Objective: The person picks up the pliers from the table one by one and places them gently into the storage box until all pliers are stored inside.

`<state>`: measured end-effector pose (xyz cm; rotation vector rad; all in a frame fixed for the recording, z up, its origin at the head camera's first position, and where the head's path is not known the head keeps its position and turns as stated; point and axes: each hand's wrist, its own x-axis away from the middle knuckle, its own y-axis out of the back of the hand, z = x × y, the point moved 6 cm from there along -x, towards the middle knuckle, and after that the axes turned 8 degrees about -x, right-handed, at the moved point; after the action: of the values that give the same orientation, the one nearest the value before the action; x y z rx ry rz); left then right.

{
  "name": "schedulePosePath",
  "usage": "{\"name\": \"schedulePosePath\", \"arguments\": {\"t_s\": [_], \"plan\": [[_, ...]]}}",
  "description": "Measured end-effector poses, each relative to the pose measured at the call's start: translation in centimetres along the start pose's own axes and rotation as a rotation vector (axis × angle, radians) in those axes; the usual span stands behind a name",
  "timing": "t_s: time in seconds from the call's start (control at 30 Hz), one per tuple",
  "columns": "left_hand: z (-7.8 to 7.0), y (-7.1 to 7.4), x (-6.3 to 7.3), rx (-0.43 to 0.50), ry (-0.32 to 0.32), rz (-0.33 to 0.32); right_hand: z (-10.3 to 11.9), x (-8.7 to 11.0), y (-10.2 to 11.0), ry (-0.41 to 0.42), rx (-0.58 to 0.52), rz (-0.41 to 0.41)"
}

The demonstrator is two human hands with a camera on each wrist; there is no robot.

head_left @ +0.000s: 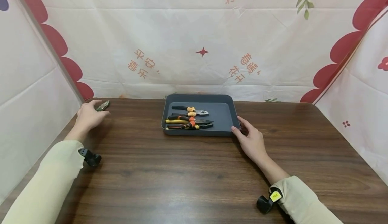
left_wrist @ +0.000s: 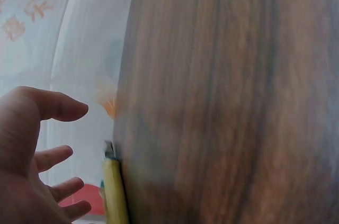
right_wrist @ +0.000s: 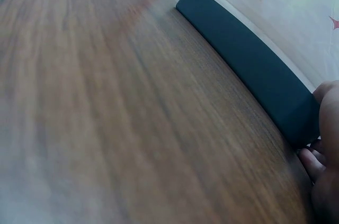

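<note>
My left hand (head_left: 91, 117) is at the far left corner of the table, its fingers spread and apart. Beside it lies a small hand tool (head_left: 103, 106) with a greenish-yellow handle. In the left wrist view the tool's yellow handle (left_wrist: 115, 191) and dark metal tip lie just past the fingertips; its exact kind is unclear. At the back middle sits a dark blue-grey tray (head_left: 222, 119). My right hand (head_left: 251, 141) grips its right front corner, thumb on the rim and fingers against the side wall. Several pliers (head_left: 190, 122) with black, orange and yellow handles lie in the tray's left half.
A brown wood-grain table (head_left: 169, 177) lies under everything. Printed white cloth (head_left: 182, 49) hangs behind its back edge and along both sides. A dark wrist camera (head_left: 90, 157) is on the left sleeve, and another camera (head_left: 266, 203) is on the right.
</note>
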<state>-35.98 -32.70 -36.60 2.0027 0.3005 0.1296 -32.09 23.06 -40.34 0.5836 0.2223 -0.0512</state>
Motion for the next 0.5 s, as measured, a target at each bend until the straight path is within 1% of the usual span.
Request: {"name": "schedulePosePath", "arguments": {"t_s": [0.17, 0.27, 0.4, 0.5], "plan": [[1.6, -0.3, -0.3, 0.043, 0.047, 0.014, 0.1, 0.0, 0.0, 0.002, -0.005, -0.001], [2.3, -0.6, -0.4, 0.050, 0.054, 0.035, 0.0, 0.0, -0.1, 0.002, -0.007, 0.001], [2.8, -0.8, -0.4, 0.042, 0.040, 0.060, -0.1, 0.0, -0.1, 0.000, -0.008, 0.002], [3.2, -0.9, -0.5, 0.022, 0.061, 0.068, -0.1, 0.0, -0.1, 0.002, -0.009, -0.001]]}}
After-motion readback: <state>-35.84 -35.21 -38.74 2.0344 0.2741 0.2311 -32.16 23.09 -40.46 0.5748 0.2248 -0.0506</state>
